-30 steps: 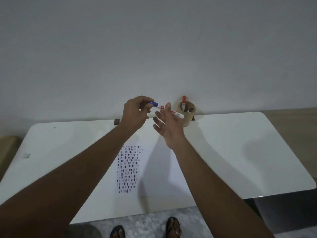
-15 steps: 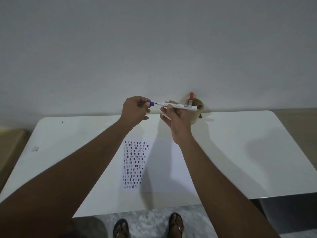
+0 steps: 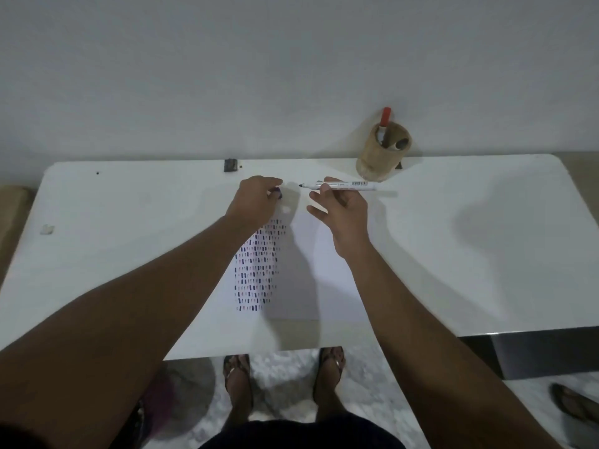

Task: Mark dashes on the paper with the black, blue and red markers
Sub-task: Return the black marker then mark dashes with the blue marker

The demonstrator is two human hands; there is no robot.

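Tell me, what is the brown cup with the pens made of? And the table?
The pen holder looks like bamboo or wood: tan, matte, with a grainy, uneven wall, though the dim light leaves that open. The table top looks like smooth white plastic or laminate, with a faint sheen and rounded corners. I cannot tell what lies underneath.

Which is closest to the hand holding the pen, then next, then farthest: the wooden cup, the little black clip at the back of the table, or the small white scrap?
From the right hand:
1. Wooden cup, just behind it and to the right.
2. Black clip, back edge, to the left.
3. White scrap, far left of the table.
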